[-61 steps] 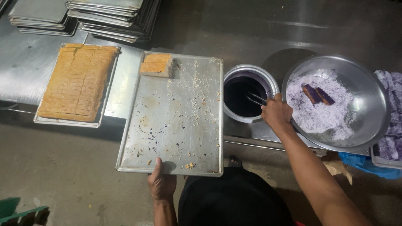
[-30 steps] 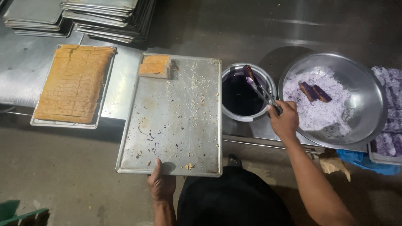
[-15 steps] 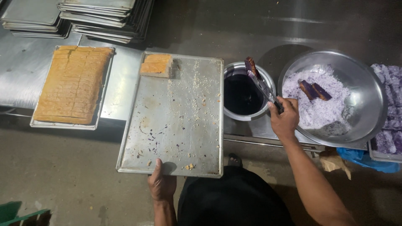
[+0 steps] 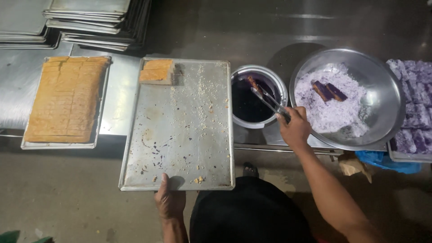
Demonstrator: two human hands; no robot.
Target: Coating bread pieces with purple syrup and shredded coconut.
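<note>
Right hand (image 4: 295, 128) dips metal tongs (image 4: 266, 100) (slim) into round pot (image 4: 257, 96).

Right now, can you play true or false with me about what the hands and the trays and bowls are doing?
1. The right hand holds metal tongs over the small bowl of dark purple liquid. True.
2. The left hand is dipping into the purple liquid. False: it grips the near edge of the big, nearly bare tray.
3. Two dark purple pieces lie on the white flakes in the large metal bowl. True.
4. The big tray is full of cake. False: only one small block sits at its far left corner.
5. The tray on the left holds a scored golden slab. True.
</note>
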